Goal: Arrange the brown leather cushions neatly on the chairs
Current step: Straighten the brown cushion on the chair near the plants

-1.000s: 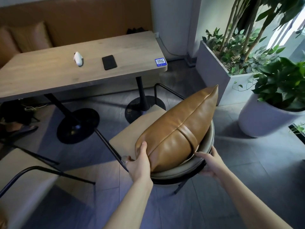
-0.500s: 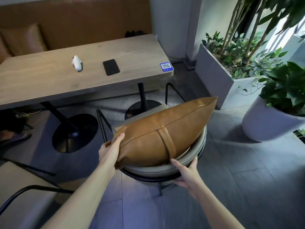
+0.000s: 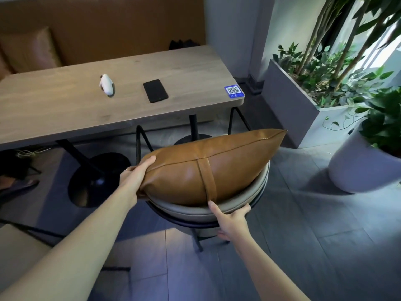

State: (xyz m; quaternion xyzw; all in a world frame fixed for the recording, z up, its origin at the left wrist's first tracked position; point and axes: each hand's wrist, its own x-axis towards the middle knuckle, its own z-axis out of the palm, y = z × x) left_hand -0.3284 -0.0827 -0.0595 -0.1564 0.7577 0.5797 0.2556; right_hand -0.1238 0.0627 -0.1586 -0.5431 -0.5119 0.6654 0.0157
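A brown leather cushion (image 3: 208, 168) with a centre strap lies lengthways against the curved grey backrest of a chair (image 3: 191, 210) with black metal legs. My left hand (image 3: 135, 173) grips the cushion's left end. My right hand (image 3: 232, 218) clasps the padded rim of the backrest just below the strap, thumb on top and fingers underneath. The chair's seat is hidden behind the cushion. Another brown cushion (image 3: 30, 51) leans on the bench at the far left.
A long wooden table (image 3: 65, 109) stands just beyond the chair, carrying a black phone (image 3: 155, 90), a small white object (image 3: 106, 84) and a QR sticker (image 3: 234, 91). A grey planter (image 3: 290, 109) and a white pot (image 3: 355, 168) stand at right. Another beige seat (image 3: 19, 253) sits at lower left.
The chair has turned and slid in toward the table, so the cushion now lies level across the backrest. My left hand shifted to the cushion's left end; my right hand stayed on the backrest rim.
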